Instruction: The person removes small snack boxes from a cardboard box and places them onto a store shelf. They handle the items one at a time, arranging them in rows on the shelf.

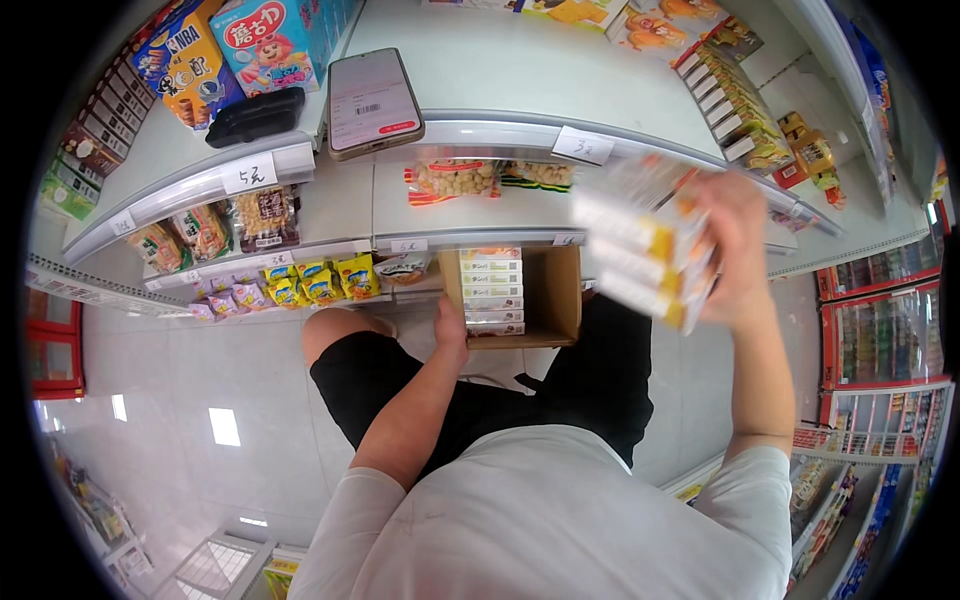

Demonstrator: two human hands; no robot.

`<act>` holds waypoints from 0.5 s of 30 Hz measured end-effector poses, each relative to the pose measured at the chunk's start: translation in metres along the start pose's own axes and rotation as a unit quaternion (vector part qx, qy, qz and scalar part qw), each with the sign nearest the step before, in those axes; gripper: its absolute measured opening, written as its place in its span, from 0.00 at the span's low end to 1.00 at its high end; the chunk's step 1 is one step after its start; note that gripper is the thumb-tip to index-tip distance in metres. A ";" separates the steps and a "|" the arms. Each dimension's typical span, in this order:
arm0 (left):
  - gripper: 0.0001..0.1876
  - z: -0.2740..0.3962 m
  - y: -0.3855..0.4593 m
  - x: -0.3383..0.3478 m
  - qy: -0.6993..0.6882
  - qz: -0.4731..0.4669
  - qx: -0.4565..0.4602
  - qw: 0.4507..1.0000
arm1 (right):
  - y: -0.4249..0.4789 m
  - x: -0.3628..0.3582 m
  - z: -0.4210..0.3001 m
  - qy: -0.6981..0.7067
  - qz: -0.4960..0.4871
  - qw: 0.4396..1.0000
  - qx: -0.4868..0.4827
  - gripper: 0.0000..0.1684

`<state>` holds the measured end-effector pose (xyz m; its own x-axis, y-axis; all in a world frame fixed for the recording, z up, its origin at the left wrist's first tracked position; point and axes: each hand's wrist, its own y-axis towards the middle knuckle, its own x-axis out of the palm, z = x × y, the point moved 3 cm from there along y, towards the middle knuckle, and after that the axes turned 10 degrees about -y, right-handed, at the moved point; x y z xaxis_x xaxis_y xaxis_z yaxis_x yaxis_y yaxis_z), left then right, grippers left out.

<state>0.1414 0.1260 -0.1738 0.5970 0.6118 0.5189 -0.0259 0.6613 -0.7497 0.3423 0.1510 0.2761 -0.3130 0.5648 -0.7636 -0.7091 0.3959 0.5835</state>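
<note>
My right hand (731, 247) grips a blurred stack of several white-and-yellow snack boxes (645, 251), held up in front of the shelf edge at the right. Low before my lap, an open cardboard carton (556, 300) has a column of flat white boxes (492, 291) along its left side; its right side shows bare cardboard. My left hand (450, 330) holds the carton's left wall from outside, its fingers partly hidden. A smartphone (375, 101) with a lit screen rests at the front of the upper shelf, beside a black case-like object (256, 118).
Snack boxes (266, 45) stand at the upper left, more boxes (727, 105) at the upper right. Bagged nuts (454, 178) and yellow snack bags (356, 276) lie on lower shelves. A projecting shelf edge (510, 127) with price cards runs between my hands and the upper shelf.
</note>
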 end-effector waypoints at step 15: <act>0.29 0.001 -0.006 0.002 0.095 -0.042 0.030 0.994 | -0.159 0.223 -0.115 0.107 -0.295 0.912 0.264 0.49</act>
<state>0.1419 0.1244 -0.1678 0.7392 0.4641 0.4881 -0.0143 0.7354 -0.6775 0.3123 0.1310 -0.0189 -0.1312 0.0096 -0.9913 -0.4082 0.9107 0.0628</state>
